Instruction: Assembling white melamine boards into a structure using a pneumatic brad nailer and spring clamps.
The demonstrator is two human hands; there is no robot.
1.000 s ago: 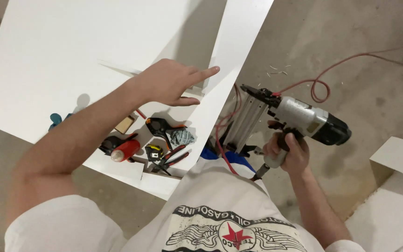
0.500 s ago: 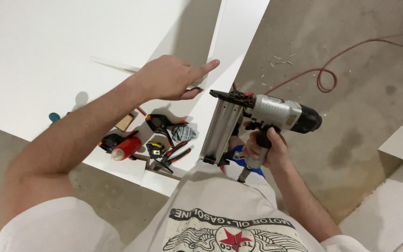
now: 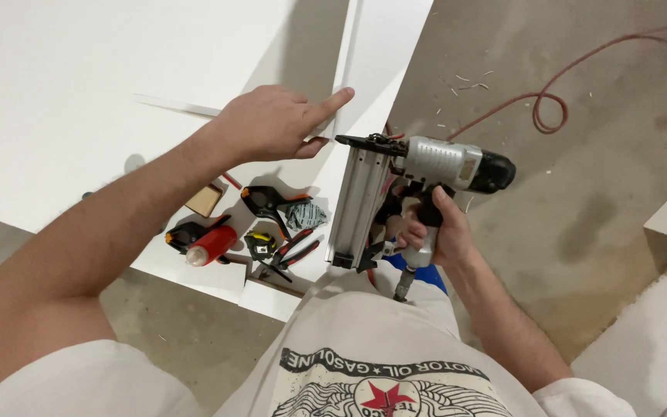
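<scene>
Two hands: right (image 3: 435,232) gripping nail gun (image 3: 418,181), left (image 3: 275,123) spread flat on white panel (image 3: 102,85) beside it.

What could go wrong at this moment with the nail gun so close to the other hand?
1. The left hand presses the white panel right beside the nail gun nose; a misfire might hit a finger.
2. The red air hose loops on the floor, a likely snag.

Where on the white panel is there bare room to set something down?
The broad stretch of the white panel beyond the left hand is bare. Its near edge is crowded: red-capped bottle, black-and-orange clamp, pliers, small wooden block. The right hand holds the silver nail gun at the right edge.
</scene>
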